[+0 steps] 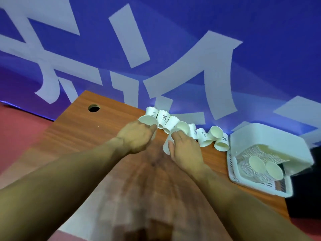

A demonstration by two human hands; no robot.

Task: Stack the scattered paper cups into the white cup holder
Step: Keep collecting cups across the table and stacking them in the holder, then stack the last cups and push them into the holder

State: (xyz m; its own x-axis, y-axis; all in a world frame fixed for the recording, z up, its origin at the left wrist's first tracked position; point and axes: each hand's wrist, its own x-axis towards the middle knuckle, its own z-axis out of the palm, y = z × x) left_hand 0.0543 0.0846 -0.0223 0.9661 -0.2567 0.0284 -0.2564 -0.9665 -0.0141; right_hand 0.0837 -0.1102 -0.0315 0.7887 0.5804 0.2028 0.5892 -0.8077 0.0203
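Several white paper cups (204, 136) lie scattered in a row along the far edge of the wooden table (83, 129). My left hand (137, 136) grips one paper cup (147, 120) by its rim at the row's left end. My right hand (184, 150) holds another paper cup (167, 145), tilted with its mouth facing away. The white cup holder (271, 141) lies on its side at the right, with two stacks of cups (257, 164) inside it.
A white slotted tray (284, 192) sits under the holder near the table's right edge. A round cable hole (93, 108) is at the table's far left corner. A blue wall with large white letters (208, 75) rises right behind the table.
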